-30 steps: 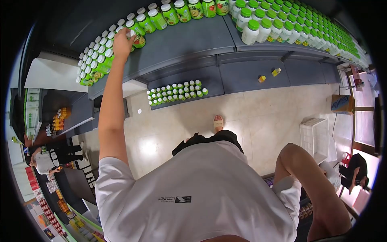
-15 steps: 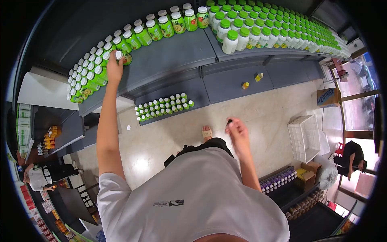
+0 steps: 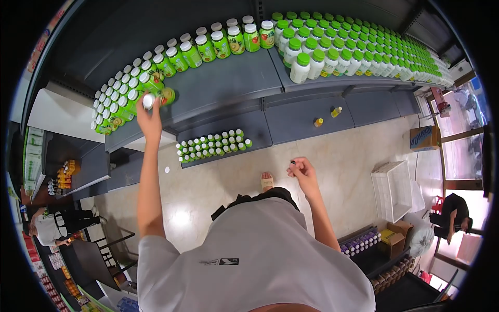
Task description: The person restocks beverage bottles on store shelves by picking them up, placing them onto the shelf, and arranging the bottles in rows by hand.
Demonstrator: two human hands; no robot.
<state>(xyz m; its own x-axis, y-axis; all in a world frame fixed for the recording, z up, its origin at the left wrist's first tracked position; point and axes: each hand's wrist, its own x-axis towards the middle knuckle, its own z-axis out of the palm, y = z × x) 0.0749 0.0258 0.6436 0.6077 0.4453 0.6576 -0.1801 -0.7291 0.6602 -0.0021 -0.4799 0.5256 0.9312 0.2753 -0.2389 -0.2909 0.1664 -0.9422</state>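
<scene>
Left hand (image 3: 150,123) nearer, grip closed round cap of bottle (image 3: 167,96); body points toward person's right, at front edge of shelf (image 3: 223,78), beside green rows (image 3: 127,112). Right hand (image 3: 307,178) well apart, pinching small dark thing (image 3: 293,163).

Grips a blurred, tilted green bottle (image 3: 166,96) near its white cap with the left hand (image 3: 149,120), close to the front edge of the upper shelf (image 3: 223,78). Holds a small dark object (image 3: 293,163) at the fingertips of the right hand (image 3: 303,171), above the pale floor (image 3: 208,192). Faces white-capped green bottles (image 3: 221,46) on that shelf, beside green-capped white bottles (image 3: 300,68) farther right. Looks down also on a lower shelf (image 3: 291,122) bearing smaller-looking white-capped bottles (image 3: 213,145) and two yellow bottles (image 3: 318,122), well apart from them.
</scene>
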